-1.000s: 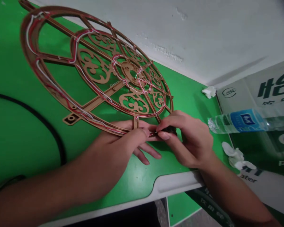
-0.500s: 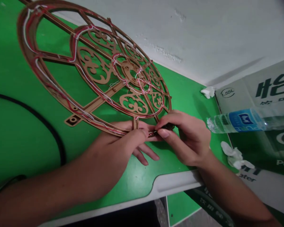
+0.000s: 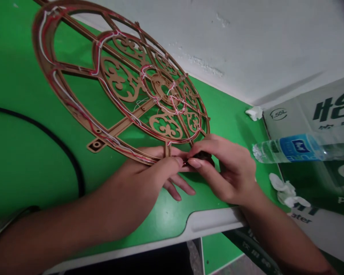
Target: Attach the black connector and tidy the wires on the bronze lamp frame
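Note:
A large round brown openwork frame (image 3: 123, 82) with scroll patterns lies on the green table (image 3: 25, 168). Thin red and white wires run along its rings and spokes. My left hand (image 3: 143, 183) grips the frame's near rim, thumb on top and fingers under it. My right hand (image 3: 226, 172) pinches a small dark part at the rim, right beside my left thumb. The dark part is mostly hidden by my fingers.
A black cable (image 3: 63, 152) curves over the table at the left. At the right, a clear water bottle (image 3: 292, 149) lies on a cardboard box (image 3: 318, 110), with crumpled white tissues (image 3: 286, 191) nearby. A white wall (image 3: 246, 42) stands behind. The table's white edge (image 3: 206, 221) is close below my hands.
The view has shifted slightly, so the frame sits a little further right. Both hands stay pinched at the same spot on the rim.

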`<action>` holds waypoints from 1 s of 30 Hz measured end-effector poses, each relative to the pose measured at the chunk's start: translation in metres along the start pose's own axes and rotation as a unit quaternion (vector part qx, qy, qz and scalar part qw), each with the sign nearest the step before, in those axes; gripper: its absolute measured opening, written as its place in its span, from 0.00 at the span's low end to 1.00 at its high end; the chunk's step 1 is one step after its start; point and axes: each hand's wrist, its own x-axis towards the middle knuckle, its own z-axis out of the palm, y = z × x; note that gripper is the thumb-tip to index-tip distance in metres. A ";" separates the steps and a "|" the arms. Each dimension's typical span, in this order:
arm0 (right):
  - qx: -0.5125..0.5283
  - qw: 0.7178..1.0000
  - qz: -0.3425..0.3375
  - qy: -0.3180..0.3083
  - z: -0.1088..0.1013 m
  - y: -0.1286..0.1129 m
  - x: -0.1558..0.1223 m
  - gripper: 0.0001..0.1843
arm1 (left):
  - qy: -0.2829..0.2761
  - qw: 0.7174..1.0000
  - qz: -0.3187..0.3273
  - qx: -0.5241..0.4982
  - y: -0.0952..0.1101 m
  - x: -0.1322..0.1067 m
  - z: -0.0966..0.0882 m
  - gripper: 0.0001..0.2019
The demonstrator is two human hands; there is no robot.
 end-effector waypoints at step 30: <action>0.130 0.987 0.088 0.028 -0.018 -0.015 -0.007 0.11 | -0.007 0.998 -0.062 -0.004 0.007 -0.004 -0.009 0.22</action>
